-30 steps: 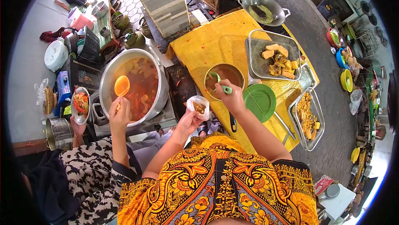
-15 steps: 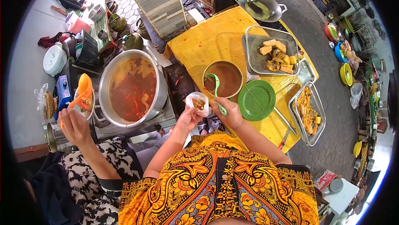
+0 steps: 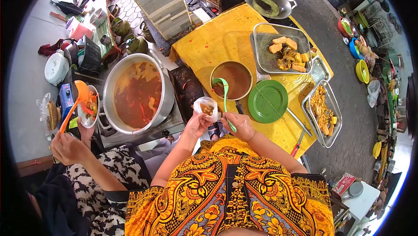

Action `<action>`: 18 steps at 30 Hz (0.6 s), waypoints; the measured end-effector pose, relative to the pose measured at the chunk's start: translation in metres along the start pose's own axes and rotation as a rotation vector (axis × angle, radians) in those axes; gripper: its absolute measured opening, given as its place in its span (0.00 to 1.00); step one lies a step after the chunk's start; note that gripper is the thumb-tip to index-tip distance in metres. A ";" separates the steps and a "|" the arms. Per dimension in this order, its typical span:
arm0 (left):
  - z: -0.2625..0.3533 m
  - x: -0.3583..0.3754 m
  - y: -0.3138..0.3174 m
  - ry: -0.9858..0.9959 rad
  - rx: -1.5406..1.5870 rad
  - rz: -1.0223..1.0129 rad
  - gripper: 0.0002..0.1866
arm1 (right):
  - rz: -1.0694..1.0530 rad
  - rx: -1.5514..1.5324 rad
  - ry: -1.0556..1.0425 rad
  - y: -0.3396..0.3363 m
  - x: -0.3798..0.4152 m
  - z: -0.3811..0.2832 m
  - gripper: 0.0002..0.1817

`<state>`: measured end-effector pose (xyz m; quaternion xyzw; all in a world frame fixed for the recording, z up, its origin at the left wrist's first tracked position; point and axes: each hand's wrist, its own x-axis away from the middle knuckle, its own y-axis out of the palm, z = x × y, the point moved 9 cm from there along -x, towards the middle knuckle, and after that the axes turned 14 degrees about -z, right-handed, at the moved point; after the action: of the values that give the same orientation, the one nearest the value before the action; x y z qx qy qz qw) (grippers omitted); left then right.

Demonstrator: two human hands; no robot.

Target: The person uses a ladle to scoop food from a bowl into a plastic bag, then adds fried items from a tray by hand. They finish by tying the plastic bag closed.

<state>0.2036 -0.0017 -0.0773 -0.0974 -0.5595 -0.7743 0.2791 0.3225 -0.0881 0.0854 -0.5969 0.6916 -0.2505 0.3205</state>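
My left hand [image 3: 197, 125] is closed around the gathered top of a small clear plastic bag [image 3: 201, 101] with brown food inside. Close beside it, my right hand [image 3: 240, 126] grips a green ladle [image 3: 225, 99] by its handle. The ladle's bowl end dips over the near left part of a small pan [image 3: 251, 82] of brown sauce. The pan rests on the yellow-covered table [image 3: 204, 44], its dark handle pointing toward me. A green plate [image 3: 267, 101] lies to the right of the pan.
On my left, a co-worker's hand [image 3: 69, 149] holds an orange ladle [image 3: 81, 91] near a white bowl [image 3: 88, 123] of food. A large pot [image 3: 166, 92] of red broth stands between us. Mesh baskets [image 3: 261, 35] of fried food, tongs [image 3: 299, 123] and a wok [image 3: 285, 6] are to the right.
The co-worker's orange ladle has moved down and left, and their other hand with the white bowl now shows. My hands keep hold of the bag and green ladle, almost unmoved.
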 end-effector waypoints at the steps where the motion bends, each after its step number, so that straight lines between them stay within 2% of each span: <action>1: 0.000 0.000 0.001 -0.002 -0.001 0.000 0.28 | 0.001 -0.001 0.001 0.000 0.001 0.000 0.10; 7: -0.001 0.002 -0.001 -0.003 -0.043 0.008 0.28 | 0.012 -0.048 -0.012 -0.006 0.004 0.001 0.12; 10: -0.004 -0.001 -0.004 -0.010 -0.007 0.009 0.28 | 0.093 -0.117 0.073 -0.016 0.006 0.016 0.10; 12: -0.001 -0.002 0.001 0.007 -0.053 -0.052 0.29 | 0.251 -0.425 0.328 -0.019 0.016 0.058 0.09; 13: -0.001 -0.002 0.003 0.006 -0.053 -0.052 0.29 | 0.251 -0.425 0.328 -0.018 0.018 0.064 0.09; 15: 0.000 0.000 0.008 0.010 -0.019 -0.046 0.30 | 0.314 -0.706 0.430 -0.010 0.025 0.086 0.08; 18: 0.003 0.003 0.014 0.012 -0.029 -0.010 0.31 | 0.353 -0.766 0.424 -0.014 0.029 0.088 0.08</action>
<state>0.2084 -0.0032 -0.0633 -0.0941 -0.5471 -0.7843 0.2770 0.3946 -0.1160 0.0321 -0.4811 0.8753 -0.0354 -0.0337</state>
